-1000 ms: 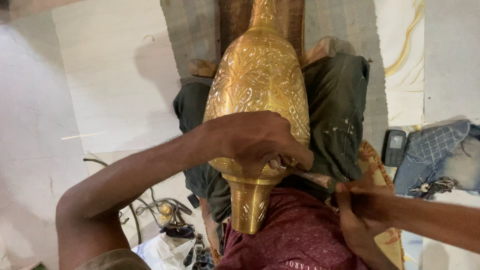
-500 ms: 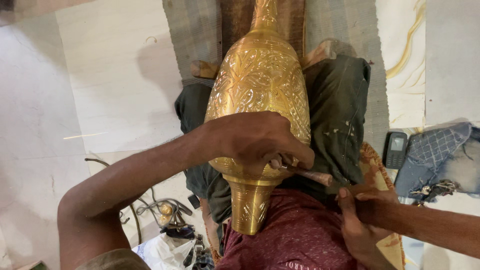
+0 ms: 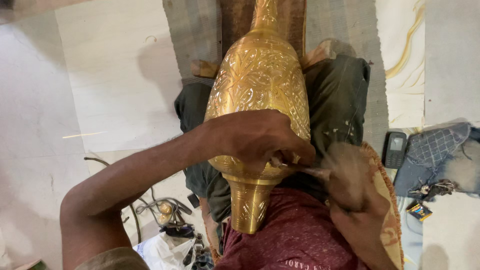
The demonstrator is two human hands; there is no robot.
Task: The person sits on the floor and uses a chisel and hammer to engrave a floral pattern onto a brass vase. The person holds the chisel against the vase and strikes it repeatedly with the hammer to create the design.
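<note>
vase: big engraved brass vase [image 3: 257, 85] lies lengthwise across the person's lap, neck pointing far, flared foot near, against the maroon shirt [image 3: 295, 235]
left hand: left hand [image 3: 260, 137] is draped over the vase's lower belly, fingers curled tight around a thin metal punch [image 3: 310, 171] whose tip sits on the brass
right hand: right hand [image 3: 350, 177] is motion-blurred just right of the punch; can't tell how closed its fingers are or what they grip
risk: honestly, a blow landing off-centre could skid the punch and scar the pattern or catch the left knuckles
also: phone [image 3: 395, 150] on the floor at right, well apart
</note>
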